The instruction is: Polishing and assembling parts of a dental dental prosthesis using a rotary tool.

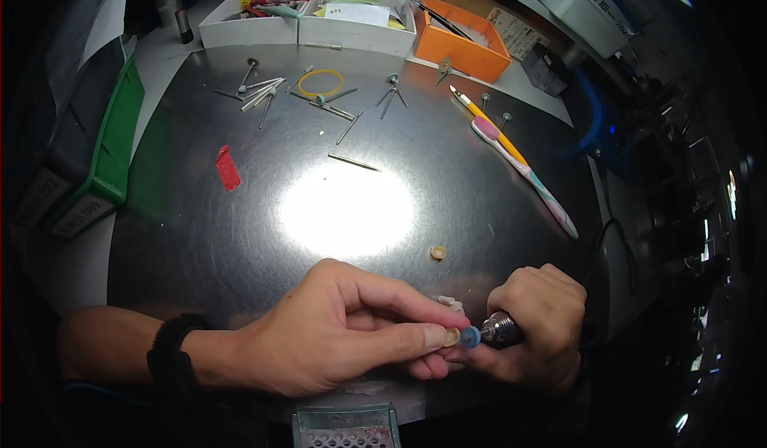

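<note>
Between the thumb and fingers of my left hand is a small yellowish dental crown. My right hand is wrapped round a metallic rotary handpiece, its tip pointing left. A blue polishing wheel on that tip is right beside the crown; whether they touch I cannot tell. Both hands are close together at the near side of the dark metal worktop. A whitish lump, partly hidden, shows just behind my left fingers. Another small yellowish crown lies a little farther off.
Several burs and mounted wheels lie across the far worktop near a yellow rubber band. At right are a toothbrush and a yellow pen-like tool. White boxes, an orange box and a green bin border the worktop.
</note>
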A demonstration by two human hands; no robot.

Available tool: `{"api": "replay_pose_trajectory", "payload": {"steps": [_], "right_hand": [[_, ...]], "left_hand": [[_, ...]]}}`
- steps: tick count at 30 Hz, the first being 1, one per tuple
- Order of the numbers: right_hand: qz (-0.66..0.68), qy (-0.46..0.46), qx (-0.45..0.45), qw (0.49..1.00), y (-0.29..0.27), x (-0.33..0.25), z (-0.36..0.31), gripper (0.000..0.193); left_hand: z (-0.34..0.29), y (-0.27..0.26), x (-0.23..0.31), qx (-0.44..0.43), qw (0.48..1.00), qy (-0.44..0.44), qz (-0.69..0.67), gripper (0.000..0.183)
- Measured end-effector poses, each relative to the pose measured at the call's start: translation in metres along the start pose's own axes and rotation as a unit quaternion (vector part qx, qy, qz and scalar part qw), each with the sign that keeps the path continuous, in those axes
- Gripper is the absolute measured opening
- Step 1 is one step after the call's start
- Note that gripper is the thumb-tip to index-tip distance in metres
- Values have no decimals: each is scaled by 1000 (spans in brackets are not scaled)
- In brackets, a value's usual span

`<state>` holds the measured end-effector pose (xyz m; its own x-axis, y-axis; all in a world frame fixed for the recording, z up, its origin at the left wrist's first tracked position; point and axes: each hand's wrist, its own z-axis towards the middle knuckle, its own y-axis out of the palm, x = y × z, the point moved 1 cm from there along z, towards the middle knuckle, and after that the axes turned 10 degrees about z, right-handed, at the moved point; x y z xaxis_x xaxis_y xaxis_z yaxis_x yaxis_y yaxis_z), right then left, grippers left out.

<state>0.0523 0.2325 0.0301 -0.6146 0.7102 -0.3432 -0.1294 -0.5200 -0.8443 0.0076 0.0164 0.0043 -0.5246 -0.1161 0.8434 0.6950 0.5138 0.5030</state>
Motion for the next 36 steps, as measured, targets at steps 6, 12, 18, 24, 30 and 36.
{"api": "replay_pose_trajectory", "payload": {"steps": [6,12,18,24,30,36], "right_hand": [[-1,-11,-11,1000,0,0,0,52],[8,-6,1,1000,0,1,0,51],[6,-4,-7,1000,-1,0,0,50],[12,-7,-4,1000,0,0,0,48],[10,-15,-6,1000,-1,-1,0,47],[13,-14,-12,1000,-1,-1,0,47]], "left_hand": [[0,-2,0,-8,1000,-1,11,27],[0,-3,-4,-11,1000,8,8,26],[0,-1,-2,-16,1000,6,3,25],[0,-2,-2,-19,1000,11,7,25],[0,-1,-1,-15,1000,6,8,25],[0,-1,-1,-14,1000,2,10,25]]}}
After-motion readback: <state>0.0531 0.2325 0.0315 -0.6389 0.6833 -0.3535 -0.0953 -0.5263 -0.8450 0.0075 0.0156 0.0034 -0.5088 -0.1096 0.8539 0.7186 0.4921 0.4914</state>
